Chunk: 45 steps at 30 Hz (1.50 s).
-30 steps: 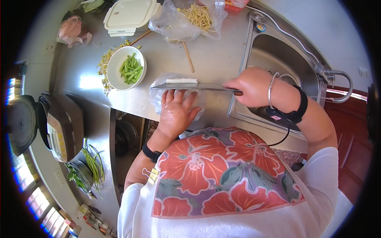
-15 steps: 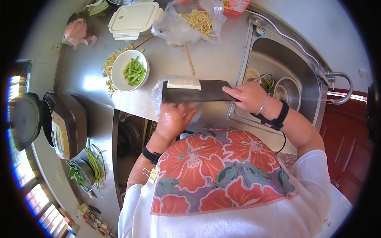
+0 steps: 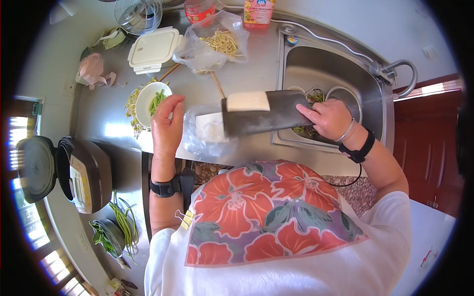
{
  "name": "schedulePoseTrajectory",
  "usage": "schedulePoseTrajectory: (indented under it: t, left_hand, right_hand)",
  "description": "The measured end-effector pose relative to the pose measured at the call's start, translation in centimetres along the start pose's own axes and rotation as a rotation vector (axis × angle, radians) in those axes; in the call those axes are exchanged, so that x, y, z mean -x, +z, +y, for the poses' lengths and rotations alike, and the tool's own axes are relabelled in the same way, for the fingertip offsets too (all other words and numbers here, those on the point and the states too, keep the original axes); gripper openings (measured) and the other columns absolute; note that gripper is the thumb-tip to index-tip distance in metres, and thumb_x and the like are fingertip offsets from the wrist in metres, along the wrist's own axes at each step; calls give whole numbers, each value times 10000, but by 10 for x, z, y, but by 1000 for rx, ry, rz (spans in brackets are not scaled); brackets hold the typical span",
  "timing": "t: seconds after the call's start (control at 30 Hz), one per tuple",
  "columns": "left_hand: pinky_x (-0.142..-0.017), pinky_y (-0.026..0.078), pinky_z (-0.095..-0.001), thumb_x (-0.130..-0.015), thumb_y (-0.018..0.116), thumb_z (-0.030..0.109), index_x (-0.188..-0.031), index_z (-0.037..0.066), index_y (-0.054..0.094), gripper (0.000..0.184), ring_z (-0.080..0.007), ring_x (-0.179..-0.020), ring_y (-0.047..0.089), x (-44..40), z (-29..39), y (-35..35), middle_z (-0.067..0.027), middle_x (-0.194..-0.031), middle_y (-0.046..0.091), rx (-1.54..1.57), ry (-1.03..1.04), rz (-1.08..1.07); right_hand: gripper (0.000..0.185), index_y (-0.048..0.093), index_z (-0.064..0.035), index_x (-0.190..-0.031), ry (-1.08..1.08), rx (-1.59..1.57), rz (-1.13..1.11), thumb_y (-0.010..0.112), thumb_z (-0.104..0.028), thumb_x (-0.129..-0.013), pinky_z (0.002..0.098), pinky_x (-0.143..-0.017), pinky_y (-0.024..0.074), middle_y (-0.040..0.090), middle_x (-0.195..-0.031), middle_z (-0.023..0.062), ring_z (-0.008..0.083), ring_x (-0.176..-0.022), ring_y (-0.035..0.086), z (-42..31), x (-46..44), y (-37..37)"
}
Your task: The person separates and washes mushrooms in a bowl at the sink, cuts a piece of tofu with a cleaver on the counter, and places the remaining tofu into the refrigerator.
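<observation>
My right hand (image 3: 333, 119) grips a dark, broad-bladed cleaver (image 3: 266, 118) at its right end, index finger laid along the blade. A white slab that looks like tofu (image 3: 248, 101) rests on the blade's far left part. Under and left of the blade, a white block (image 3: 211, 127) sits in a clear plastic bag (image 3: 197, 144) on the counter. My left hand (image 3: 168, 121) is raised over the near right side of a white bowl (image 3: 143, 106), fingers loosely curved, with a gap at the thumb and nothing visible in it. Cut green stalks (image 3: 155, 101) lie in the bowl.
Bean sprouts (image 3: 222, 42) sit in a plastic bag near a lidded cream container (image 3: 155, 49). One chopstick (image 3: 217, 85) lies on the counter. At right is a steel sink (image 3: 316, 64) with bowls and greens. A rice cooker (image 3: 86, 172) stands open at left.
My left hand has left the cleaver and moved left to the bowl. The cleaver with the white slab has shifted right, uncovering the block in the bag. The camera view has also shifted.
</observation>
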<state>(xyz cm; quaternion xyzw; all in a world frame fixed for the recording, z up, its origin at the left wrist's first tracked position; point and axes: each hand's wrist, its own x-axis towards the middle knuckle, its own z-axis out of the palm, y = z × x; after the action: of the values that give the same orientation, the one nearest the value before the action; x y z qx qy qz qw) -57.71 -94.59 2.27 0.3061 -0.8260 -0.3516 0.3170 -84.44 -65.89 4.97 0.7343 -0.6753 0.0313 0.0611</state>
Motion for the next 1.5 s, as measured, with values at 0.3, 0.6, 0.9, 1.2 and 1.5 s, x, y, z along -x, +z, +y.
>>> schedulePoseTrajectory:
  t: [0.3, 0.6, 0.9, 1.2, 1.5]
  left_hand:
    - [-792, 464, -395, -838, 579, 295, -1052, -20, 581, 380, -336, -899, 594, 61, -80, -18, -207, -989, 613, -411, -311, -92]
    - [-526, 411, -240, -817, 627, 276, -1049, -12, 592, 372, -106, -619, 525, 57, -117, 13, -54, -788, 609, 217, -700, -250]
    - [-532, 396, -213, -810, 612, 174, -918, 37, 609, 174, -59, -616, 498, 11, -69, 1, 29, -731, 552, 344, -419, -140]
    - [-457, 382, -204, -827, 600, 159, -900, 53, 576, 131, -67, -552, 487, -24, -30, -13, -5, -739, 576, 501, -396, -295]
    - [-387, 266, -179, -870, 571, 157, -891, 60, 565, 99, -43, -453, 378, -48, -4, 11, 5, -705, 539, 921, -503, -532]
  right_hand:
    - [482, 527, -122, -1171, 359, 89, -57, 647, -252, -723, 360, -545, 468, 551, -713, 72, 241, -629, 586, -12, -3, 85]
    - [401, 592, -117, -1056, 548, -71, -3, 660, -342, -731, 400, -618, 476, 569, -838, 91, 270, -722, 594, -43, -46, 114]
    - [279, 598, -58, -862, 541, -623, 35, 662, -295, -729, 351, -809, 449, 564, -996, 134, 292, -933, 552, -126, -119, 98]
    - [51, 549, -37, -823, 788, -1590, 566, 562, 1, -793, 263, -746, 471, 629, -868, 60, 135, -820, 597, -120, -110, 68]
    - [196, 606, -60, -977, 688, -902, 538, 588, -68, -782, 282, -642, 468, 619, -797, 82, 146, -701, 581, -162, -100, 60]
